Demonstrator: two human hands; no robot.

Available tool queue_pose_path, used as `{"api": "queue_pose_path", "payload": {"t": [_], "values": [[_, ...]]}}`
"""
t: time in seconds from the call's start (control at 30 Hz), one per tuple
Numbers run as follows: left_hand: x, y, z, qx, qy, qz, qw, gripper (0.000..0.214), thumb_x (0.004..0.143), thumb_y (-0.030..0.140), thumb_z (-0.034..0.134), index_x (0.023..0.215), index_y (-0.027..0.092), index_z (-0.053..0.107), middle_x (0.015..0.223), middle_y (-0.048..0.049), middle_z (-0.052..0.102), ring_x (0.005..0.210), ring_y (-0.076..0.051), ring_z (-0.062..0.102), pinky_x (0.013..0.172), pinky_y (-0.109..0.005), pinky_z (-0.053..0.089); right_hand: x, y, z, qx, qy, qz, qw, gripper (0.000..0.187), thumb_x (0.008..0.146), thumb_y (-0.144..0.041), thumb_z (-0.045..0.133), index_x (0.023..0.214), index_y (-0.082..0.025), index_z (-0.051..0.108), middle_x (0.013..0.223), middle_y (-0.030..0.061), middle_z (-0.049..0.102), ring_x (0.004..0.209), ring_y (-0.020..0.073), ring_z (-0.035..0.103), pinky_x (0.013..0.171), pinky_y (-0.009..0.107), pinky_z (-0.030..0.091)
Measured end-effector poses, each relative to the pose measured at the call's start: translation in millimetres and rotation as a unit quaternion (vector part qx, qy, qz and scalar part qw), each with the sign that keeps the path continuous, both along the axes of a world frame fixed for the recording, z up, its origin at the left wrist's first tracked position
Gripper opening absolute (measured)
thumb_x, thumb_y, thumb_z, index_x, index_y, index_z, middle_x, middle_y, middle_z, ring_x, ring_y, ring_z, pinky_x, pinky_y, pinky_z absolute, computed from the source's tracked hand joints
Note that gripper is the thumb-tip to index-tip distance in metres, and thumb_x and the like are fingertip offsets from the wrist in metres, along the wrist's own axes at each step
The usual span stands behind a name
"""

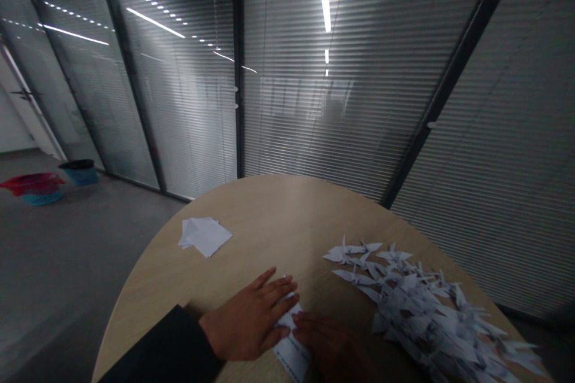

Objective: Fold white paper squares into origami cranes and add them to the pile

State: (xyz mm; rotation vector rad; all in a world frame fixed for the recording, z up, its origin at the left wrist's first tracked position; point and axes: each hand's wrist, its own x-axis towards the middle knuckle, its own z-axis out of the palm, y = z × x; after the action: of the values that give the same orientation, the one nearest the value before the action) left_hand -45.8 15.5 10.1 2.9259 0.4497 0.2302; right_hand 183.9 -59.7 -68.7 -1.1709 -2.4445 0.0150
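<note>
A folded strip of white paper [291, 353] with a line of print along it lies on the round wooden table [278, 209] at the near edge. My left hand [249, 317] rests palm down on the paper's upper part, its fingers stretched and slightly apart. From the right, my right hand [330, 341] reaches in with fingers extended, their tips touching the paper close to my left fingers. Shadow covers much of this hand, and its thumb is hidden. To its right spreads a large heap of folded white paper cranes [422, 305].
A small stack of white paper squares [209, 236] sits at the table's left. Beyond the table stands a glass partition with blinds [291, 131]. On the floor at far left are a bin with a red liner [38, 185] and a blue bin with a black liner [81, 173].
</note>
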Motion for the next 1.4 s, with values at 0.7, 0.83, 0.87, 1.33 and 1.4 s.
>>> {"api": "queue_pose_path", "payload": {"t": [0.7,0.83,0.87,1.33,1.4], "values": [[-3,10,-4.3,-0.027,-0.036,-0.009,0.999,0.053,0.094,0.043,0.048,0.141,0.022,0.035,0.152,-0.0117,0.031,0.141,-0.028,0.023,0.115,-0.051,0.016,1,-1,2.8,0.058,0.005,0.013,0.998,0.034,0.084,-0.007,0.049,0.114,-0.017,0.062,0.114,0.0083,0.070,0.106,0.0192,0.066,0.092,0.031,0.053],[-2,9,0.3,-0.028,-0.030,-0.022,0.999,0.053,0.096,0.039,0.045,0.142,0.018,0.033,0.150,-0.0138,0.034,0.139,-0.026,0.029,0.116,-0.049,0.015,-2,-2,8.3,0.074,0.020,0.018,0.997,0.034,0.086,-0.008,0.045,0.113,-0.020,0.062,0.113,0.0069,0.071,0.105,0.0174,0.066,0.091,0.028,0.053],[-2,9,0.9,-0.027,-0.026,-0.022,0.999,0.052,0.096,0.039,0.045,0.142,0.017,0.034,0.150,-0.0144,0.034,0.139,-0.026,0.029,0.116,-0.048,0.016,-3,-3,12.2,0.057,0.019,0.016,0.998,0.036,0.086,-0.007,0.043,0.114,-0.021,0.062,0.113,0.0068,0.070,0.105,0.0171,0.066,0.091,0.028,0.053],[-7,6,-5.8,-0.009,-0.012,0.060,0.998,0.068,0.090,0.062,0.041,0.133,0.009,0.045,0.139,-0.0222,0.048,0.131,-0.035,0.041,0.109,-0.047,0.035,-8,2,17.5,0.017,0.030,0.019,0.999,0.031,0.086,-0.007,0.045,0.105,-0.020,0.066,0.110,0.0072,0.072,0.103,0.0168,0.067,0.093,0.028,0.051],[-8,6,-3.6,0.001,-0.017,0.052,0.998,0.067,0.091,0.061,0.040,0.132,0.009,0.048,0.139,-0.0212,0.048,0.133,-0.034,0.040,0.110,-0.048,0.032,-8,2,18.2,0.011,0.024,0.022,0.999,0.031,0.087,-0.009,0.045,0.108,-0.019,0.065,0.112,0.0072,0.071,0.105,0.0169,0.066,0.095,0.028,0.049]]}}
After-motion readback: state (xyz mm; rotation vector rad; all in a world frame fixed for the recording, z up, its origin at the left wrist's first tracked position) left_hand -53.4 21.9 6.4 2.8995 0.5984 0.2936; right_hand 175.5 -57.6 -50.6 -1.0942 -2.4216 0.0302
